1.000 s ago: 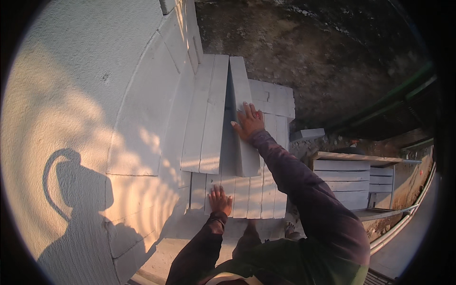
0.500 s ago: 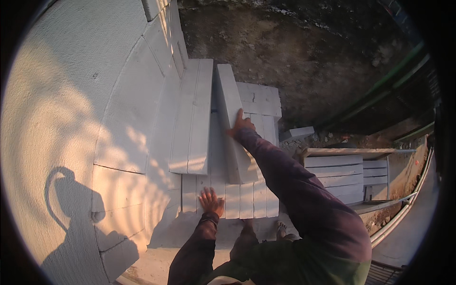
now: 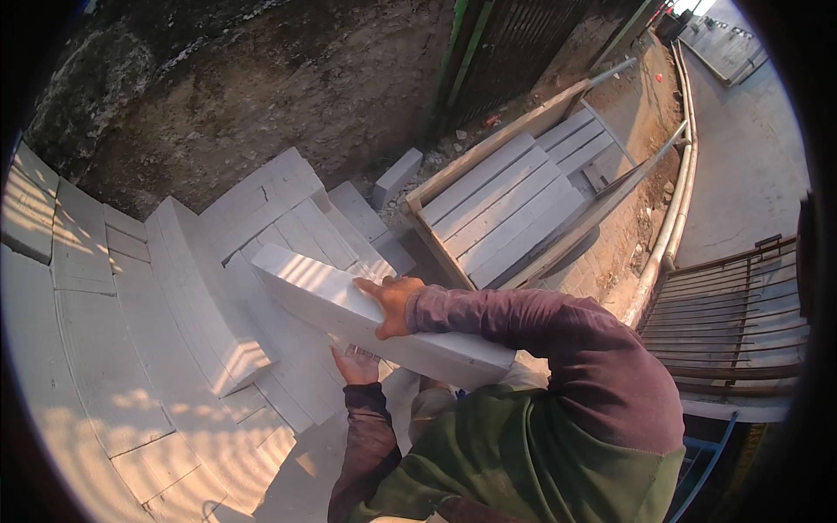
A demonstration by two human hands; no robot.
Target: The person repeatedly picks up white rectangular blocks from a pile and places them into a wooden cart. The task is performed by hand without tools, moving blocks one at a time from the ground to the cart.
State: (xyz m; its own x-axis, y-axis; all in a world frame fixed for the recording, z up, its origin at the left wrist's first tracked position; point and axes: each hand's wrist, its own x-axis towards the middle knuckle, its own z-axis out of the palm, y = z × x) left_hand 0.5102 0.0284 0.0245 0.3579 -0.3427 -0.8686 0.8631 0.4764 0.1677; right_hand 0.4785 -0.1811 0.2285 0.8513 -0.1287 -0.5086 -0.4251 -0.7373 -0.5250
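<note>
A long pale-grey concrete block (image 3: 449, 349) slants across the middle, tilted, with its nearer end close to my body. My right hand (image 3: 394, 305) grips it from above, fingers over the top and thumb against the side facing the left. Below that side, my left hand (image 3: 356, 364) is palm up at the block's lower edge, its fingers partly hidden beneath. Under and beyond the held block lies a stack of similar blocks (image 3: 283, 187). Another long block (image 3: 196, 292) rests on the stack to the left, beside the block wall.
A pale block wall (image 3: 113, 366) rises at the left. At the upper right stands a wood-sided cart (image 3: 427, 240) loaded with several blocks. A small loose block (image 3: 398, 177) sits near the rough earthen wall (image 3: 288, 87). Pipes (image 3: 667, 213) and a metal grate (image 3: 728, 314) are at the right.
My view and body have turned to the right. The block has swung toward me in my right hand. My left hand has moved from the stacked blocks to the held block's lower edge.
</note>
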